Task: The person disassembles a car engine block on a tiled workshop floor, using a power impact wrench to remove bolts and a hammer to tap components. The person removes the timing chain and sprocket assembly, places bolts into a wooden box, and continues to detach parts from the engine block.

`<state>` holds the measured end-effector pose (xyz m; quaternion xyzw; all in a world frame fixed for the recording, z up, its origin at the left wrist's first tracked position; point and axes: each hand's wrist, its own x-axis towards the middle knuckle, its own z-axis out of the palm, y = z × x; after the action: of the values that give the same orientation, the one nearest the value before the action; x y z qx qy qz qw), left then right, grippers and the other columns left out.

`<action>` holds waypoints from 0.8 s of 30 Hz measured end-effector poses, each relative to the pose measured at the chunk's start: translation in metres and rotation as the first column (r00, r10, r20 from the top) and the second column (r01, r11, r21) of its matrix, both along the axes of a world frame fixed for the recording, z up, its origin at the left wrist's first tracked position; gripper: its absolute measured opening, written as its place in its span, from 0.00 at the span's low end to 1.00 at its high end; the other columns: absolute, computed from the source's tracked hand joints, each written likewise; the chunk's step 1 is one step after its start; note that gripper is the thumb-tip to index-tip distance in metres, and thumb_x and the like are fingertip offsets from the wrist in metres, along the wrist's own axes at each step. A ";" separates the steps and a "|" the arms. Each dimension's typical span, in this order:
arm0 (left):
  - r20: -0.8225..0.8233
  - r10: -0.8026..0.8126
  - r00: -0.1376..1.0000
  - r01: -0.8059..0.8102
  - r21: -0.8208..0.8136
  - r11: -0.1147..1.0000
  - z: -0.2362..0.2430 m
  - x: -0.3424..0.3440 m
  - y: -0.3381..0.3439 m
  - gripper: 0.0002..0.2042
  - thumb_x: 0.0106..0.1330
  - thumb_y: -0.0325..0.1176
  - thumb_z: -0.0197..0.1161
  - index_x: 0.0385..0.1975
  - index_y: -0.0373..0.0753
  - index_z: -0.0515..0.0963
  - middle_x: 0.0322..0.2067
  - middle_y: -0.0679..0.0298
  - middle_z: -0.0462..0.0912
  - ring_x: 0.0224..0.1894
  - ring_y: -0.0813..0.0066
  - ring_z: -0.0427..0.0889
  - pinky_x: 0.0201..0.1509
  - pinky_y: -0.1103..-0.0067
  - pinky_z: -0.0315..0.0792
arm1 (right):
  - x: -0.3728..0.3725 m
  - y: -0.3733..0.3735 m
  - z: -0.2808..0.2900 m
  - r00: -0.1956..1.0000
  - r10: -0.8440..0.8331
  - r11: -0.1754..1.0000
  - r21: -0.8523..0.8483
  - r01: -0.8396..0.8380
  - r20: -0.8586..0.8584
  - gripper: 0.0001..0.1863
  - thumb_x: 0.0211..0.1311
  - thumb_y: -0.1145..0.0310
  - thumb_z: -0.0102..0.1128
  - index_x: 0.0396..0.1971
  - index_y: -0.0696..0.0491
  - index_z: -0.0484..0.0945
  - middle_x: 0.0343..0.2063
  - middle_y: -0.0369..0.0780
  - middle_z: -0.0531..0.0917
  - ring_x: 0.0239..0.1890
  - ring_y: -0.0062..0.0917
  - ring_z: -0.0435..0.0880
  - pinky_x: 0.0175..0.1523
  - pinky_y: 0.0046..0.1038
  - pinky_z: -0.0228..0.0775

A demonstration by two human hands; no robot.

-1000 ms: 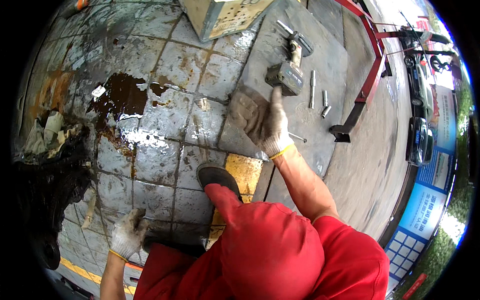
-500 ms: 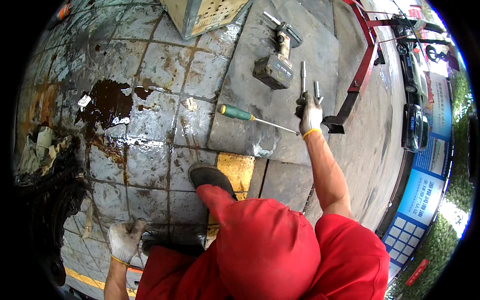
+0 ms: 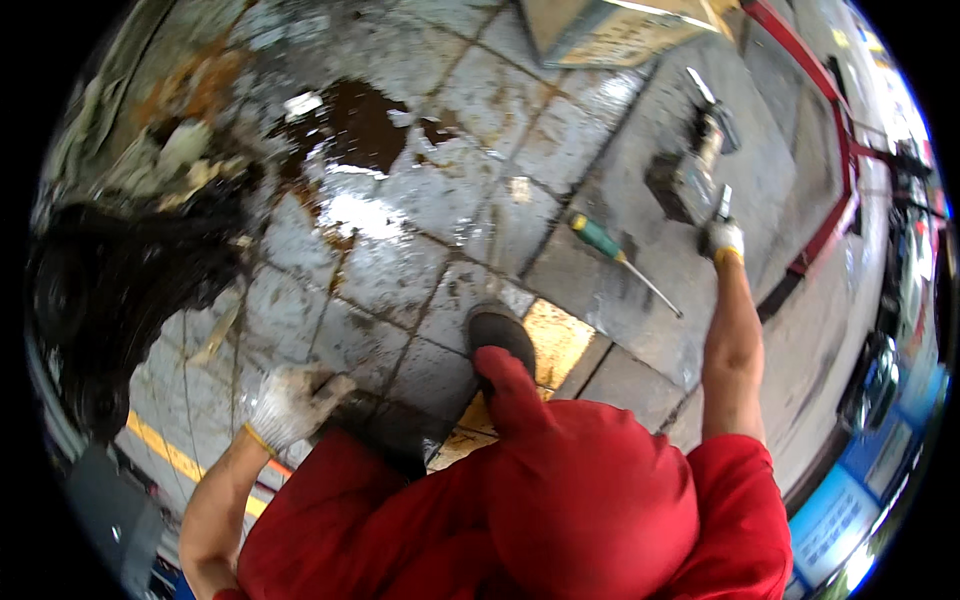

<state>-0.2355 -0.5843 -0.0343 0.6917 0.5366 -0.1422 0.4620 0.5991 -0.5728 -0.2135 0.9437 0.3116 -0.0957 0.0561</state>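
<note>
My right hand (image 3: 725, 240), in a white work glove with a yellow cuff, is closed on a short metal rod, seemingly a socket extension bar (image 3: 725, 203), whose bright end sticks out beyond the fingers. Just to its left lies a cordless impact wrench (image 3: 690, 180) with a dark battery. A screwdriver (image 3: 598, 240) with a green and yellow handle rests on the grey floor plate (image 3: 620, 300), nearer to me. My left hand (image 3: 292, 408), gloved the same way, hovers low on the left beside my knee. Its fingers are loosely bent and apart, and nothing shows in them.
Dark greasy machinery (image 3: 140, 290) with cloths on it stands at the left. A brown oily puddle (image 3: 355, 130) spreads over the wet tiles. A box-like container (image 3: 610, 35) is at the far edge, and a red metal frame (image 3: 835, 215) runs along the right.
The view has swung, so the floor things appear farther right. My right hand has closed over the metal rod; the second rod beside it no longer shows. My left hand's fingers have bent inward.
</note>
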 end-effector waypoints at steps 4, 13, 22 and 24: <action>0.120 -0.097 0.988 0.078 0.155 0.985 0.000 -0.017 0.009 0.17 0.71 0.52 0.68 0.37 0.42 0.86 0.32 0.56 0.89 0.33 0.56 0.89 0.35 0.64 0.81 | 0.035 -0.043 0.041 0.912 -0.281 0.849 0.366 0.382 -0.299 0.15 0.72 0.60 0.57 0.39 0.55 0.87 0.27 0.40 0.86 0.33 0.26 0.83 0.37 0.34 0.75; 0.280 -0.076 0.957 -0.088 0.532 0.842 0.031 0.017 0.009 0.25 0.57 0.41 0.78 0.54 0.40 0.80 0.53 0.54 0.83 0.55 0.48 0.83 0.57 0.58 0.79 | -0.410 0.024 0.167 0.456 0.496 0.863 0.365 -0.349 -0.739 0.25 0.75 0.59 0.61 0.61 0.63 0.78 0.42 0.45 0.87 0.41 0.26 0.85 0.48 0.31 0.79; 0.067 -0.112 0.991 0.048 0.612 0.789 0.019 0.006 0.007 0.16 0.54 0.41 0.78 0.39 0.43 0.83 0.36 0.62 0.85 0.35 0.62 0.85 0.36 0.66 0.78 | -0.566 0.008 0.178 -0.329 0.559 0.544 0.636 -0.547 -0.761 0.16 0.72 0.65 0.64 0.55 0.54 0.80 0.33 0.51 0.86 0.36 0.49 0.87 0.41 0.45 0.77; 0.179 -0.028 0.983 -0.113 0.724 0.680 -0.001 -0.007 -0.002 0.10 0.60 0.34 0.75 0.36 0.41 0.82 0.25 0.64 0.83 0.22 0.66 0.81 0.24 0.68 0.74 | -0.577 0.006 0.167 -0.331 0.617 0.472 0.672 -0.571 -0.714 0.14 0.73 0.61 0.64 0.52 0.53 0.80 0.27 0.51 0.84 0.31 0.50 0.86 0.36 0.47 0.76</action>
<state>-0.2425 -0.5862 -0.0348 0.8154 0.5217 0.1562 0.1961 0.0217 -0.5670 -0.0463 0.3260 0.7022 -0.6189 -0.1329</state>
